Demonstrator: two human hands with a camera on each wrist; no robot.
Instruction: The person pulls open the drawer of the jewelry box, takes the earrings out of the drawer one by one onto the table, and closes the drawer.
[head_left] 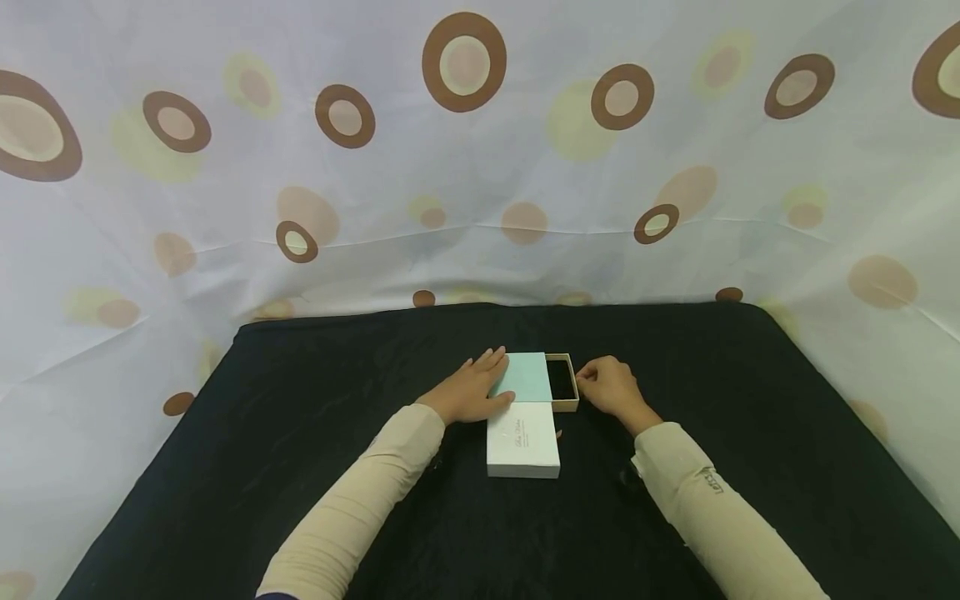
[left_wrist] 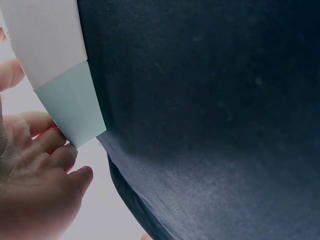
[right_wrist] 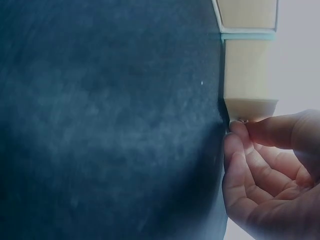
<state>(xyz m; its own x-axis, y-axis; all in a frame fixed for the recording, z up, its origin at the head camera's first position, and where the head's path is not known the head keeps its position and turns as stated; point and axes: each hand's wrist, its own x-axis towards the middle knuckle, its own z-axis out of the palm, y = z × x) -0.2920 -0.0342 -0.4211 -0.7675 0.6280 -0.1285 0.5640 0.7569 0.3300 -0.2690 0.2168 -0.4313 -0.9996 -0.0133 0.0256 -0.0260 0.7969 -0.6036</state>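
Note:
A mint-green box sleeve (head_left: pixel 528 377) lies on the black cloth, with a tan-edged drawer (head_left: pixel 566 406) sticking out of its right side. The part of the drawer that shows is dark inside. My left hand (head_left: pixel 471 390) rests spread against the sleeve's left side, its fingers touching the edge (left_wrist: pixel 75 135). At the drawer's right end, my right hand (head_left: pixel 609 385) pinches a small pull between thumb and fingertips; the fingers mostly hide it in the right wrist view. Directly in front of the sleeve, touching it, sits a white box (head_left: pixel 522 439) with small printing on top.
Black cloth (head_left: pixel 337 375) covers the table. Behind it hangs a pale curtain (head_left: pixel 465 183) with brown and yellow circles. A small brownish tab (head_left: pixel 558 434) shows at the white box's right side.

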